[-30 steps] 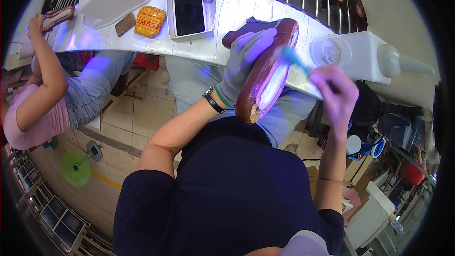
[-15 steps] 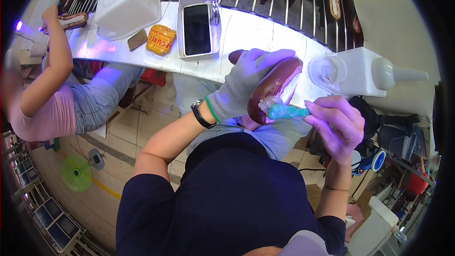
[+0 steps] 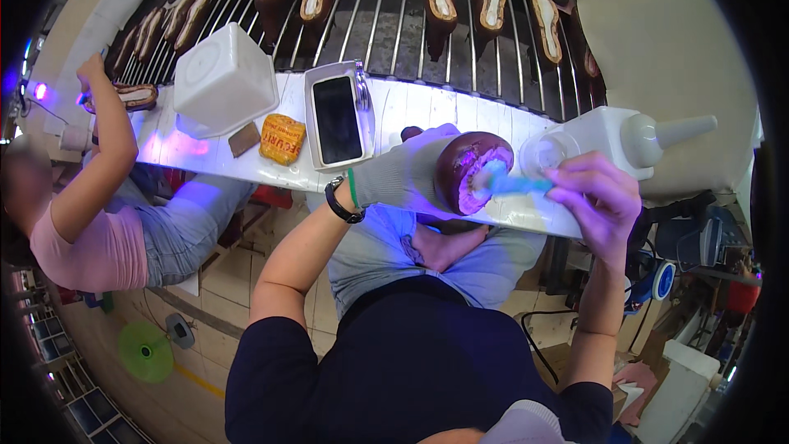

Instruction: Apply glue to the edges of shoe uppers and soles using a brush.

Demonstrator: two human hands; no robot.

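My left hand (image 3: 407,168), in a grey glove with a green cuff, is closed round a glossy dark brown shoe upper (image 3: 460,160) held above the table. One rounded end of the shoe points to the right, and its pale, rough underside faces my right hand. Between the fingertips of my bare right hand (image 3: 600,201) is the handle of a turquoise brush (image 3: 522,186). Blurred by motion, the brush head lies against the pale underside. The left fingers are mostly hidden behind the shoe.
A white squeeze bottle (image 3: 588,144) lies right of the shoe. Left on the white table (image 3: 427,99) are a white tray (image 3: 370,127) holding a phone, a yellow packet (image 3: 282,138) and a white container (image 3: 222,82). Beyond runs a roller rack (image 3: 374,25) with shoes. A co-worker (image 3: 90,222) sits left.
My left hand has turned the shoe, so a rounded end now shows instead of its long side. The brush has shifted along the underside. The view has tilted, showing more of the rack.
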